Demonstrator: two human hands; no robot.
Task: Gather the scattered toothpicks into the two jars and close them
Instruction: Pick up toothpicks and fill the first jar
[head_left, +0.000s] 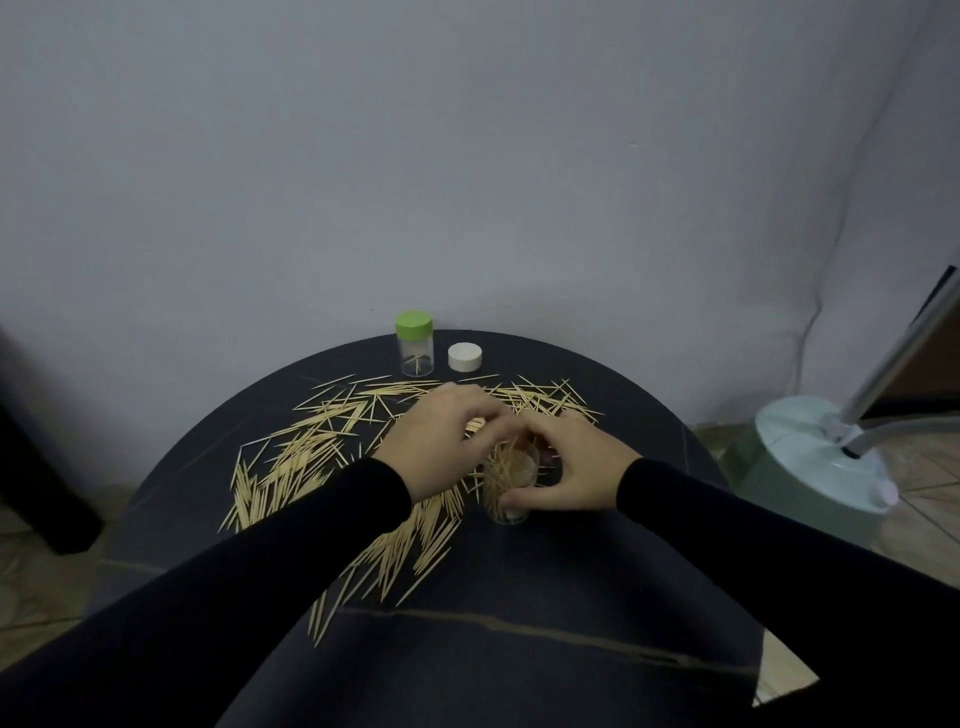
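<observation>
Holding a small clear plastic jar (506, 488) upright on the round black counter (571, 597), the right hand (574, 465) curls its fingers and thumb around the jar's wall, the thumb low on the near side. This jar is open at the top and packed with pale wooden toothpicks standing on end. The left hand (447, 436) reaches in from the left with its fingertips bunched at the jar's mouth; they look pinched together there, but whether they grip any toothpicks cannot be told, since the fingertips of both hands overlap. Both arms wear long black sleeves (291, 566).

A broad scatter of loose wooden toothpicks (291, 462) covers the counter, thickest to the left of the hands and trailing toward the near edge, with a thinner band lying behind the hands.

At the far edge of the counter stands a 2nd clear plastic jar (415, 358), closed with a green screw lid (413, 325) and holding only a few toothpicks. Just to its right, apart from it, a white round lid (465, 356) rests flat on the counter.

Off the counter to the right, a pale green round base (815, 457) with a metal pole sits on the tiled floor.
</observation>
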